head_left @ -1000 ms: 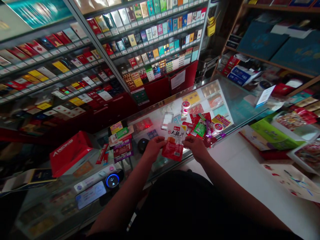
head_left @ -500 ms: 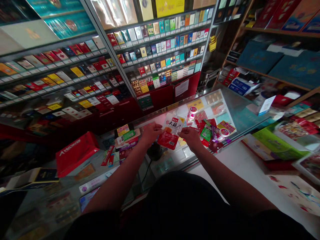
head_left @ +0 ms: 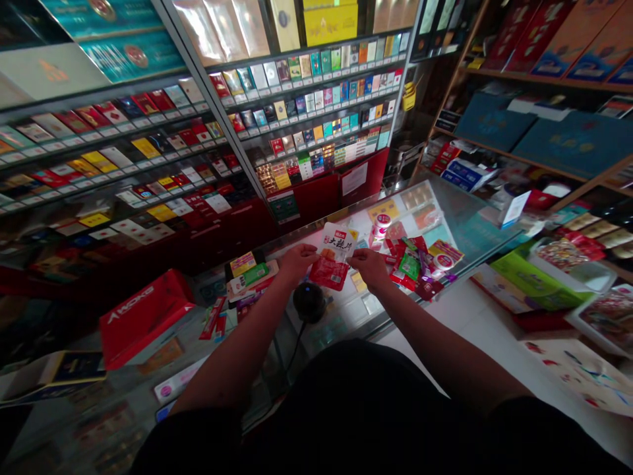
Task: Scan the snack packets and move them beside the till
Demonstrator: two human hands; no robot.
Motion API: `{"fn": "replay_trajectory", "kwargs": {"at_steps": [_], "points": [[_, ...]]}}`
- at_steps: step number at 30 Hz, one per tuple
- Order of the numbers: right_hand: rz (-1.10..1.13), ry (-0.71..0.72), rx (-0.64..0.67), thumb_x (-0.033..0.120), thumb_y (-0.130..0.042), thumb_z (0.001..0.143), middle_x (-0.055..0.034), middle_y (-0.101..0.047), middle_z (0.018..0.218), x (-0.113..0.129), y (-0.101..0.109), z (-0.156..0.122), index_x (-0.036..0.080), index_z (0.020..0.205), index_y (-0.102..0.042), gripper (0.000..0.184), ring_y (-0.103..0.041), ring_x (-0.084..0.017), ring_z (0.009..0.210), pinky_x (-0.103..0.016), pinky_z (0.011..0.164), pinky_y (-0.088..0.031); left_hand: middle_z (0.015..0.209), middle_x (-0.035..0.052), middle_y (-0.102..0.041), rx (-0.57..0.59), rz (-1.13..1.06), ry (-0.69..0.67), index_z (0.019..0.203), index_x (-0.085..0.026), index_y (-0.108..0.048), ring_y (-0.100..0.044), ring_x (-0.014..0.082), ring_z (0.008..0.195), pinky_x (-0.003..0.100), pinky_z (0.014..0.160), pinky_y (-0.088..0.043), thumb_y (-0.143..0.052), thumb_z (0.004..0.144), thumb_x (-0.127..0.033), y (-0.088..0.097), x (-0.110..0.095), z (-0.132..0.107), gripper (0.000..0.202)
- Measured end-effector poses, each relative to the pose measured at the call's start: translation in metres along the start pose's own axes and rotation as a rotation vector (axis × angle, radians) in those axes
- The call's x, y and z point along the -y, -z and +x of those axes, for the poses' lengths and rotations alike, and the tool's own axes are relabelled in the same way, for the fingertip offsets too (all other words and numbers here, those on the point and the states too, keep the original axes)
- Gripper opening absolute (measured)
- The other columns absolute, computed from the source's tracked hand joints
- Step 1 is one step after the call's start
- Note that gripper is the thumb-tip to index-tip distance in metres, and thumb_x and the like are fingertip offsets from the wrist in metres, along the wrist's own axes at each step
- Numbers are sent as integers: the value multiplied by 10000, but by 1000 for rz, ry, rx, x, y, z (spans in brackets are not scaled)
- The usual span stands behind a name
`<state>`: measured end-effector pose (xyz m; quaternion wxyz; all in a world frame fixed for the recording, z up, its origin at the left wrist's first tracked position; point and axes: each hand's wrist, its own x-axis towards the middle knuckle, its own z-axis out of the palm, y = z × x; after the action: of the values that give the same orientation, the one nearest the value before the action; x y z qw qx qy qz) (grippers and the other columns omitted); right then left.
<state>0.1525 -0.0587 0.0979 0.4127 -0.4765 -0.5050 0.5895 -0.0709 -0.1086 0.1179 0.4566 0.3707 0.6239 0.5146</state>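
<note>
Between my hands is a red and white snack packet (head_left: 332,258) with large dark lettering, held up over the glass counter (head_left: 346,307). My left hand (head_left: 299,261) pinches its left edge, and my right hand (head_left: 370,267) pinches the right edge. Just below the packet sits a round black device (head_left: 309,302) with a small blue light and a cable. To the right of my right hand lies a pile of small snack packets (head_left: 413,264) in red, green and purple. Behind that hand stands a pink and white tub (head_left: 381,225).
Left of my left arm are more packets (head_left: 254,274) and a red box (head_left: 146,316). Cigarette shelves (head_left: 306,92) rise behind the counter. On the right are a green box (head_left: 537,280) and a shelf with blue boxes (head_left: 568,135).
The view has shifted slightly, and more of the black device shows below the packet. Both hands keep hold of the packet, which appears a little further left.
</note>
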Motion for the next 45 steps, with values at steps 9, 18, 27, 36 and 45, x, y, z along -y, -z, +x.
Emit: {"fn": "replay_trajectory", "kwargs": {"at_steps": [9,18,27,36,45], "points": [[-88,13,-58,370,-772,624,-44,-768,796,-14,-14,14,180,823,-720,281,-661,-188,718,-305,681,-504,858,87,-758,-9,39,-6,914,-153,-699,-688,199,762,343,771,-528,-830,631,-240,8,3,17,324],[-109,8,-93,287,-758,653,-40,-775,800,-28,-29,20,184,834,-717,213,-708,-211,753,-323,719,-540,895,83,-762,-16,93,24,976,-155,-708,-698,201,794,344,789,-547,-785,661,-199,20,20,29,327],[-168,26,-70,266,-735,699,-26,-765,781,-47,-43,24,194,830,-703,153,-704,-192,720,-322,725,-561,866,79,-758,-33,96,-3,928,-155,-695,-696,201,793,364,830,-550,-790,649,-164,34,34,33,295],[-291,46,-65,303,-728,714,-14,-768,807,-53,-58,19,212,842,-710,159,-702,-203,771,-313,723,-532,894,102,-786,-2,21,73,928,-151,-701,-720,229,792,390,804,-566,-895,585,-238,41,37,26,403],[-300,74,-47,299,-718,734,-20,-767,826,-47,-59,20,214,852,-710,145,-703,-204,779,-325,746,-529,877,85,-781,-17,36,47,923,-159,-692,-714,217,777,380,808,-562,-886,592,-270,48,37,27,399]]}}
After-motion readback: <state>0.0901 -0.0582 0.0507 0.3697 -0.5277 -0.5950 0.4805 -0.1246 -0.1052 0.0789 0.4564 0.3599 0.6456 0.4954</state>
